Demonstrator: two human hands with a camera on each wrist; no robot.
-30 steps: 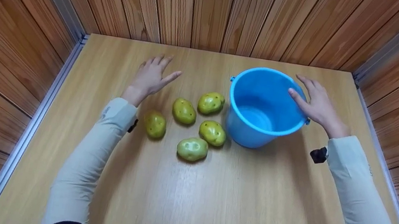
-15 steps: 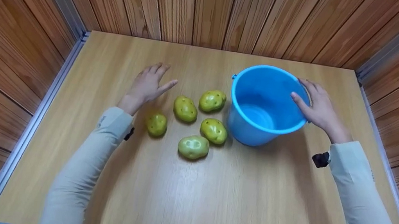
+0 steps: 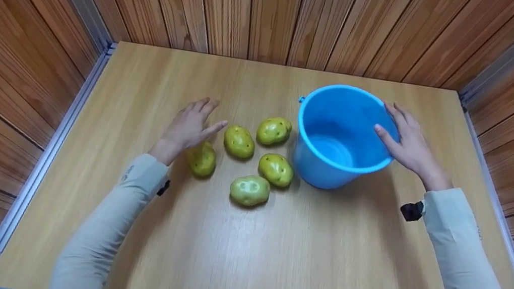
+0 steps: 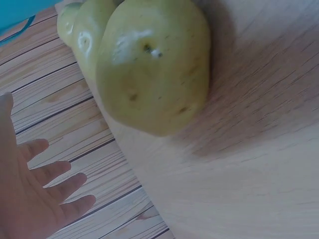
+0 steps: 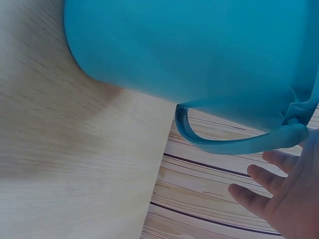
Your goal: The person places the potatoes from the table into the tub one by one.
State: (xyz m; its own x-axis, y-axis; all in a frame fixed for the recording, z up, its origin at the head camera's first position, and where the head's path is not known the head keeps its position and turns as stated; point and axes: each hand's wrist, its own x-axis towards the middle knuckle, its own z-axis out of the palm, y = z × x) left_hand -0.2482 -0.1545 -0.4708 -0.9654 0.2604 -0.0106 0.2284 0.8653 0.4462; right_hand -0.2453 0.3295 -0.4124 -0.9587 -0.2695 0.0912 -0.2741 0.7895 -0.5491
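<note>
Potatoes, five in all, in a loose cluster left of centre in the frame, on the counter. Just beside them, right of centre, an upright blue bucket.

Just changed: left hand now lower in the frame, partly covering the leftmost potato from above. Thumb and fingers spread apart, nothing between them; in the left wrist view, a gap between hand and nearest potato. Meaning, as a judgement: a reach, without any grasp yet.

At the bucket's right side, right hand, thumb over the opening, fingers straight and apart; impossible to tell about contact.

Compared with a second earlier: right hand also lower, beside the bucket; same arrangement of potatoes and bucket.
</note>
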